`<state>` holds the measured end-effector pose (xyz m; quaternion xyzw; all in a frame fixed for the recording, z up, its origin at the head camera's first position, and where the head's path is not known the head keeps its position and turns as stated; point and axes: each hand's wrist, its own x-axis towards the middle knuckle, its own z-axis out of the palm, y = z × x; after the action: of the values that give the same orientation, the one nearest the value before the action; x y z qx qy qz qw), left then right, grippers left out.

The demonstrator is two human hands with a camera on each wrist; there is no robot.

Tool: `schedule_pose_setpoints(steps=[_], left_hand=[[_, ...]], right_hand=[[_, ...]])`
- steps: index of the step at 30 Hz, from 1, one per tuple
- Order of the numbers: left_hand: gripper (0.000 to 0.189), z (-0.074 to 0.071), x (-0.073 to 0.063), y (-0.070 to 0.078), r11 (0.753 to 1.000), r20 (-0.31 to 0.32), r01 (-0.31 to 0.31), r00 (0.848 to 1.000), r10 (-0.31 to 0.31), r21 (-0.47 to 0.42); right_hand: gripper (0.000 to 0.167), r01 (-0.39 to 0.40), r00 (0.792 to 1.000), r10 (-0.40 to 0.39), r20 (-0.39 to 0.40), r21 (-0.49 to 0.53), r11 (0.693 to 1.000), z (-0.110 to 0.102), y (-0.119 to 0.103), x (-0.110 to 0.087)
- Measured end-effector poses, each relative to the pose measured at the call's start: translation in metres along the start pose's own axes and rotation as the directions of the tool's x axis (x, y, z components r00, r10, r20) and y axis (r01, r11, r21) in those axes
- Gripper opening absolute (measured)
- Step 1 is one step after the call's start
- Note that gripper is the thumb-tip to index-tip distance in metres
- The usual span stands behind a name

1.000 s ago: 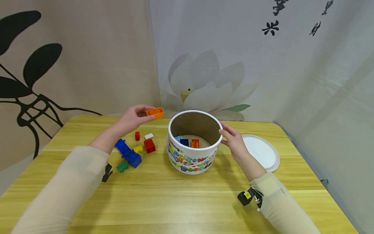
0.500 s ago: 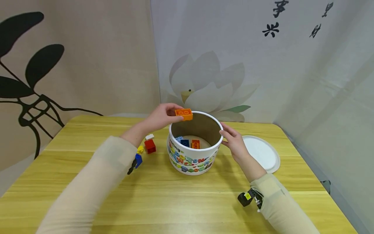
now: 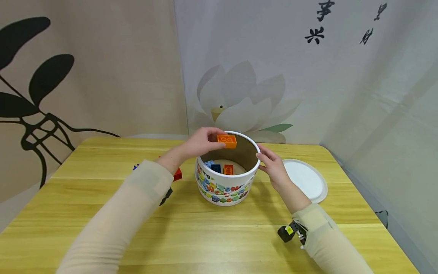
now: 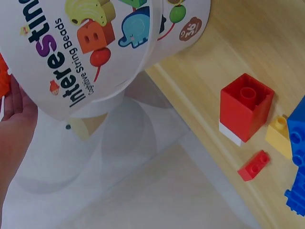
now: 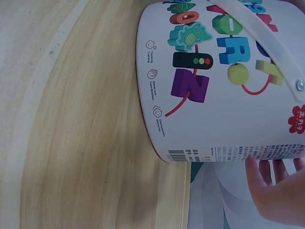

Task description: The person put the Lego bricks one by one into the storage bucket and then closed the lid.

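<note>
My left hand [image 3: 202,144] pinches an orange toy brick [image 3: 227,141], studs showing, over the opening of a white round bucket [image 3: 224,196] printed with colourful letters. My right hand [image 3: 278,173] holds the bucket at its right side, with a digit over the rim. On the bucket's floor lie a dark blue brick [image 3: 216,168], another orange brick [image 3: 228,169] and a light blue brick [image 3: 209,163]. In the left wrist view the left hand is partly cut off by the edge and the bucket. The right wrist view shows the right fingers [image 5: 257,174] against the printed wall.
Left of the bucket, partly hidden by the left arm in the head view, are a large red brick [image 4: 247,109], a white piece [image 4: 230,132], a small red brick [image 4: 254,165], yellow [image 4: 279,137] and blue bricks [image 4: 298,128]. A white lid [image 3: 304,180] lies right, behind the right forearm.
The left hand has carried the orange brick rightward from beside the bucket to over its opening, then slightly lower. The right hand has stayed at the bucket's rim.
</note>
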<state>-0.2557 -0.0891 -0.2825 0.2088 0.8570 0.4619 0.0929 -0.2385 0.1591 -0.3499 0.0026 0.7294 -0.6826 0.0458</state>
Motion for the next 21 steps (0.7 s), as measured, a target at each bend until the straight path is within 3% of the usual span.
schedule_pose_setpoints(steps=[15, 21], left_hand=[[0.040, 0.0099, 0.0029, -0.0017, 0.998, 0.048, -0.017, 0.999, 0.015, 0.058], [0.040, 0.0022, 0.0007, -0.0016, 0.996, -0.015, -0.094, 0.995, 0.094, 0.005]], right_hand=[[0.045, -0.011, 1.000, 0.011, -0.010, -0.012, 1.000, 0.0008, -0.0007, -0.0016], [0.046, -0.005, 1.000, 0.005, -0.013, -0.010, 1.000, 0.0012, -0.0008, -0.0015]])
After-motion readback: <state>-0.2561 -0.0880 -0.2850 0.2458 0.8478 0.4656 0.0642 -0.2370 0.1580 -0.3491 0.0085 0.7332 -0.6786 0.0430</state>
